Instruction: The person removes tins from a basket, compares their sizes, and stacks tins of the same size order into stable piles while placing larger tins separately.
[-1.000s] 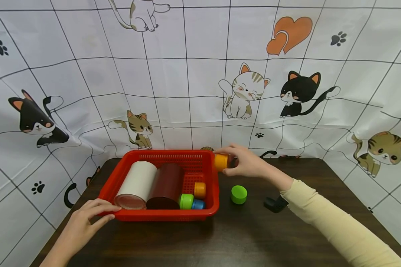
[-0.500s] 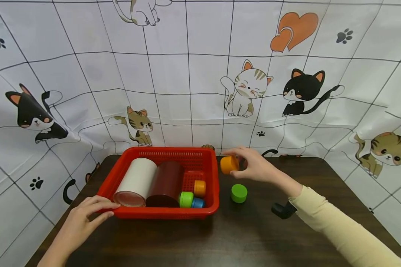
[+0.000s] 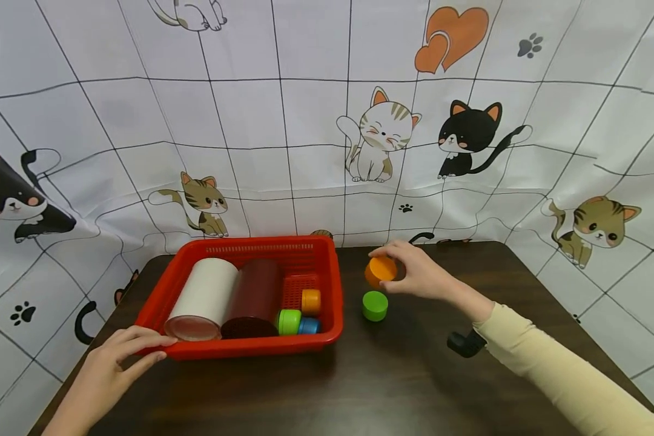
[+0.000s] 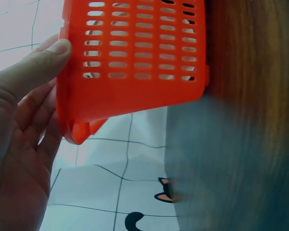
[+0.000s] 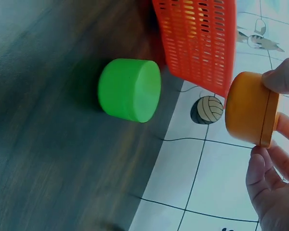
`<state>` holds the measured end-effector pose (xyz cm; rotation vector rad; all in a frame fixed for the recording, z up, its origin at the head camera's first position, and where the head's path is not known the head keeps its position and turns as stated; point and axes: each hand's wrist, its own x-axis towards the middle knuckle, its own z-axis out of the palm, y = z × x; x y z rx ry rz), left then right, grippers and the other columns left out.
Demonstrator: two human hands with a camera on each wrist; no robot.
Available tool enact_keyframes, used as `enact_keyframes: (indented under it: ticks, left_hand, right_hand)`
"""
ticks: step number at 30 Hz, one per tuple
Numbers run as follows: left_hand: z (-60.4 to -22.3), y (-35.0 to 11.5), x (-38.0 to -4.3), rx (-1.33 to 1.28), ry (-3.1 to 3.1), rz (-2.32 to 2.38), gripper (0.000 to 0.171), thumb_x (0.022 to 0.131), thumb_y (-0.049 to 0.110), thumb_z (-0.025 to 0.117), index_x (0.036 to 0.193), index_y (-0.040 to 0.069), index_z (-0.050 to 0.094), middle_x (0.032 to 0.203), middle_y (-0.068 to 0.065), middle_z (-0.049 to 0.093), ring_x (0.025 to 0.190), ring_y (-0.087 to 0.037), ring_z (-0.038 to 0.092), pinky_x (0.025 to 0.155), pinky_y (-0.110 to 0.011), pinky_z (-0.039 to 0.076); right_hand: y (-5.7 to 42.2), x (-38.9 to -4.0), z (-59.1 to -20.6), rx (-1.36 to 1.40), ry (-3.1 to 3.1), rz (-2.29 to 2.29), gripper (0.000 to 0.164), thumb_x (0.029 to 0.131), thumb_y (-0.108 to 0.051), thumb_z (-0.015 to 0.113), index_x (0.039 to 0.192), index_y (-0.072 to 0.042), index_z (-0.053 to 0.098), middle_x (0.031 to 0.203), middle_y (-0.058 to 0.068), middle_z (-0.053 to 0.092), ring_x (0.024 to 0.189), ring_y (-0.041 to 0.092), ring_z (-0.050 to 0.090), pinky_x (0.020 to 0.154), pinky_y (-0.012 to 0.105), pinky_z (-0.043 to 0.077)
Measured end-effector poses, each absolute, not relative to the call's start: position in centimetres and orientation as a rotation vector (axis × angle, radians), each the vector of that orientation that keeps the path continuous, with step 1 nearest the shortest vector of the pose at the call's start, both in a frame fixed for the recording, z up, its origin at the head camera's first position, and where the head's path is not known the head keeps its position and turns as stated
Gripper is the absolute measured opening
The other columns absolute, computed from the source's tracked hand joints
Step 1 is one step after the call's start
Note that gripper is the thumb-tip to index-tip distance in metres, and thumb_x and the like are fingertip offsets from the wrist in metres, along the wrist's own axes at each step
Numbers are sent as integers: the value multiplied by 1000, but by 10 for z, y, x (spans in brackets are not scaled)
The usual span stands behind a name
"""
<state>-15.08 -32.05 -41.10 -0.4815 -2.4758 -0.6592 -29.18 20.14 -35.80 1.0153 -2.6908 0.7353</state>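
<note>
My left hand grips the front-left corner of a red plastic basket, thumb on one side of its rim and fingers on the other. In my right hand is a small orange tub, short and round, with a seam near one end. The thumb and fingers hold it by its edge, raised and tilted beyond the basket's right side. Below it a similar green tub stands on the table. Inside the basket lie a white cylinder and a dark brown cylinder, side by side.
Next to the brown cylinder in the basket are a smaller orange tub, a light green one and a blue one. A cat-patterned white sheet hangs behind the dark wooden table.
My right hand has carried the orange tub away from the basket's right rim, rightward and closer over the green tub, tilting it. The left hand has stayed at the basket corner; the head view has shifted.
</note>
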Motion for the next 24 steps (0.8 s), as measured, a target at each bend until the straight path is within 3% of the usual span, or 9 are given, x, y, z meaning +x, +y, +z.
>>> enact_keyframes:
  ticks: [15,24]
  left_hand:
    - [-409,-320,-152,-503,-2460,-659,47,65,3,87,100,32,76,96,15,65,97,17,43,82,2,34]
    - [-409,-322,-149,-477,-2476,-670,48,65,3,87,100,34,76,96,15,65,98,18,42,83,2,33]
  right_hand:
    - [196,-291,-366,1025,-2699,762,49,79,-19,78,127,-17,64,116,1,61,96,14,53,81,33,52]
    - [196,-293,-371,1072,-2711,772,45,81,-21,79,124,-18,66,116,-4,63,95,10,57,84,28,53]
